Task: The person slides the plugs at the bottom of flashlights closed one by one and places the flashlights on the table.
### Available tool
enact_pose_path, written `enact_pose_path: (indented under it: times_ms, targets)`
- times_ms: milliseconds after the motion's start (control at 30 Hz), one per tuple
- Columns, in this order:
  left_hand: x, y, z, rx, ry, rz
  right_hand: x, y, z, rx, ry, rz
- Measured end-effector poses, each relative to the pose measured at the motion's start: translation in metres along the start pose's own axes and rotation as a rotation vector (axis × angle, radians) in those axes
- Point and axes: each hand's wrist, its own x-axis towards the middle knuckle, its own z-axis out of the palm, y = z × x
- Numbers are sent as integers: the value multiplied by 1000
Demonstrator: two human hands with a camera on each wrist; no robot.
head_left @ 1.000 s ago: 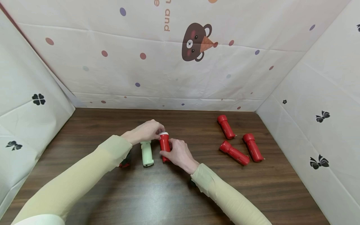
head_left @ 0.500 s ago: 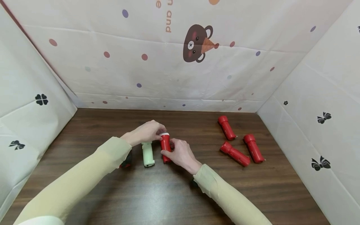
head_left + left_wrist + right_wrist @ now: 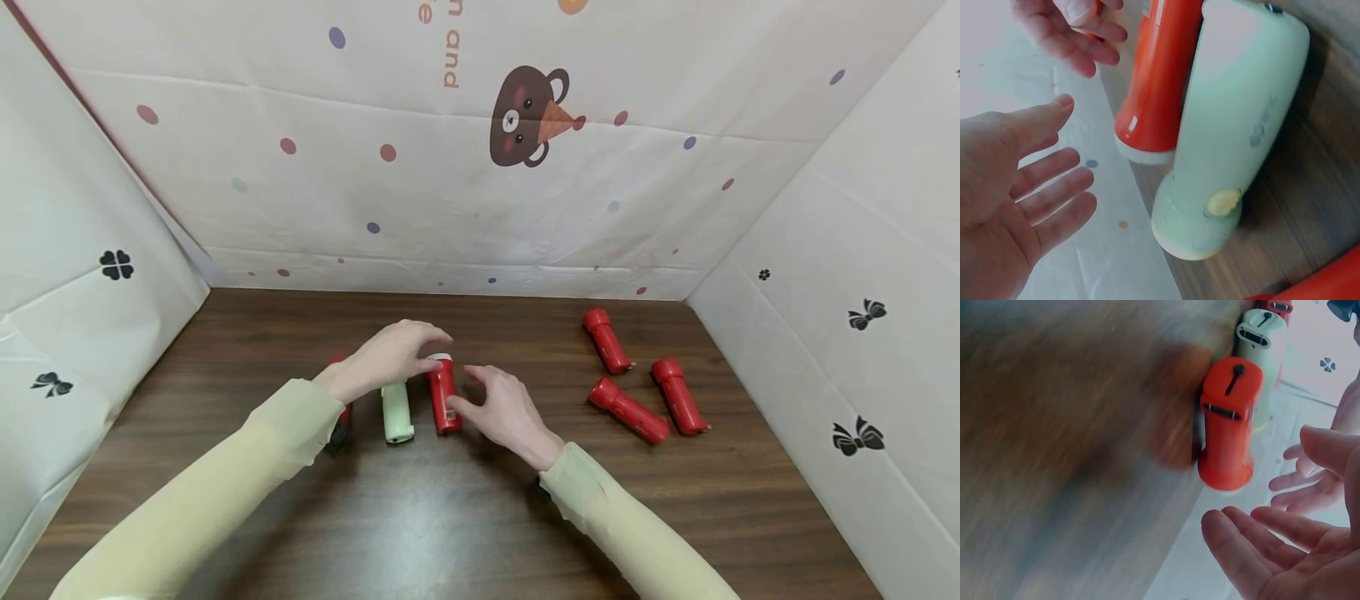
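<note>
Wood-grain bench (image 3: 405, 517), 6 torches total: 1 white-rimmed red torch (image 3: 443, 397) and 1 pale green torch (image 3: 396, 412) mid-frame, 1 half-hidden red torch (image 3: 346, 417) left of those, 3 loose red torches (image 3: 628, 410) at right. Smooth, plastic-looking barrels, flared heads. Left hand (image 3: 390, 357), right hand (image 3: 512, 410): fingers apart, holding nothing, white-rimmed one between them.

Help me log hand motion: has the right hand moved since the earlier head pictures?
Yes: in the head view, the right hand has moved rightward against the bear print, away from the white-rimmed red flashlight.
</note>
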Motion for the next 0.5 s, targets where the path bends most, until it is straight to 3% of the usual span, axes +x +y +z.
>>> enact_pose_path:
  times_ms: [500]
  targets:
    - [-21, 20, 3, -53, 162, -10, -25, 28, -27, -155, 34, -110]
